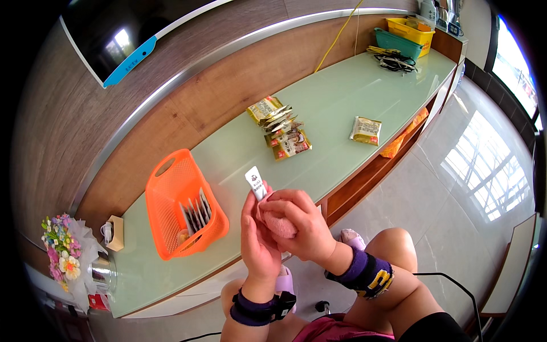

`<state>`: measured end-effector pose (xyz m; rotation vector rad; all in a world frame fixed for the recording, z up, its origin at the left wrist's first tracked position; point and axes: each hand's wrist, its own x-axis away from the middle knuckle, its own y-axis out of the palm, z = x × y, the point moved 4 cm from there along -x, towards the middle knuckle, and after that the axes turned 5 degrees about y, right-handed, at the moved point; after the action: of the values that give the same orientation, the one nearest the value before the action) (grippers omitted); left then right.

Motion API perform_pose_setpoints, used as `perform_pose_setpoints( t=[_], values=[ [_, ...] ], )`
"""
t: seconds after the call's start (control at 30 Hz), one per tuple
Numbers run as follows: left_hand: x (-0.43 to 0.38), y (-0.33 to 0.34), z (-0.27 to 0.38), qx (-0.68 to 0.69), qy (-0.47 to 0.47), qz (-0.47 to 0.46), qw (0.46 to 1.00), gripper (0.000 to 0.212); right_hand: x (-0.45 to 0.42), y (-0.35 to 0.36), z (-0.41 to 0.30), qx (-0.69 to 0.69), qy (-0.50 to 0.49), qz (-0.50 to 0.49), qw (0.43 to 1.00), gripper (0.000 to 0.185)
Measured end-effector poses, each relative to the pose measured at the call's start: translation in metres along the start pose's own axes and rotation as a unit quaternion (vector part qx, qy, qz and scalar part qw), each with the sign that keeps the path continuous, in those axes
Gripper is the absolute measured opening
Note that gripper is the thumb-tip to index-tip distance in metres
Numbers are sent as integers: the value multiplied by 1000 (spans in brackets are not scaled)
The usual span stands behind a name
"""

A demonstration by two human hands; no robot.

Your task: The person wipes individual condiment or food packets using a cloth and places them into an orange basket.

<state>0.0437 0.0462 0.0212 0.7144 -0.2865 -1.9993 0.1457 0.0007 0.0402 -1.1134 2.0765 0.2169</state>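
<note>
My left hand holds a small white packet with dark printing, its end sticking up past the fingertips. A pink terry cloth is bunched in my right hand and pressed against the packet's lower part, which is hidden. Both hands are together above the front edge of the glass-topped cabinet. Left of them stands an orange plastic basket. Several flat sachets stand upright in a row inside it.
Gold snack packets lie in a row behind my hands. A single gold packet lies farther right. Coiled cables and stacked yellow and green baskets are at the far end. A flower bouquet stands at the left.
</note>
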Motion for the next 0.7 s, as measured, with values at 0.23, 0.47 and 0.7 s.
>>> perform_pose_setpoints(
  t=[0.23,0.47,0.7],
  values=[
    [5,10,-5,6,-83,-27,996,61,-8,-12,4,2,21,29,999,39],
    [16,3,-12,-113,-32,-48,992,57,-15,-17,7,30,9,35,999,39],
    [0,-12,10,-48,40,41,997,49,6,12,4,-21,8,-35,999,42]
  ],
)
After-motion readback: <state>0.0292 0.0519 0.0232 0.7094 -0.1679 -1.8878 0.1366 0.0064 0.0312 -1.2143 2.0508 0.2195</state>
